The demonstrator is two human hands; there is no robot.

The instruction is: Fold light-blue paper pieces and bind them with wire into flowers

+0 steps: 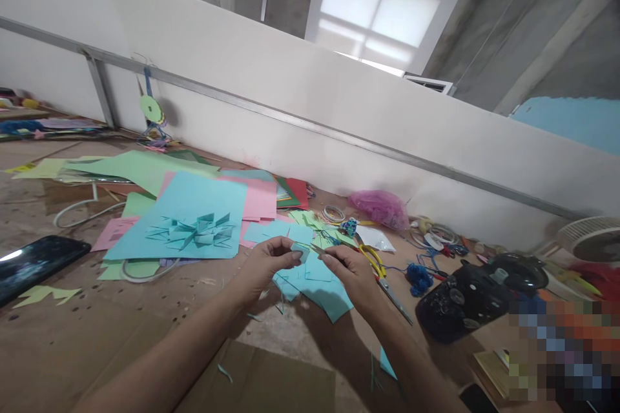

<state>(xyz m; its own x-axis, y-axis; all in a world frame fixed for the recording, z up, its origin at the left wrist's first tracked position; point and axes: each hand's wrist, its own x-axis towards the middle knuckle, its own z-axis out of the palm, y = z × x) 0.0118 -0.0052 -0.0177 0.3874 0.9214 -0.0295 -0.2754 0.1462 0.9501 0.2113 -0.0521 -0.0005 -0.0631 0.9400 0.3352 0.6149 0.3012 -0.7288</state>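
Thumb and fingers of the left hand (271, 266) pinched a small light-blue paper piece (301, 251), while the right hand (347, 268), near it at three o'clock, had its fingertips closed on a thin item (318, 250) too small to identify. From that piece, cut light-blue paper (334, 300) lay at five o'clock, yellow-handled scissors (391, 295) at four, a black container (450, 306) beyond them, folded blue paper spikes (196, 230) at nine, and a smartphone (46, 263) farther out.

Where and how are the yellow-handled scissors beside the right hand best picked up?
Probably by the yellow handles, from above: the scissors lie with blades pointing away from the right hand, toward the near right, leaving the handle end closest to it.
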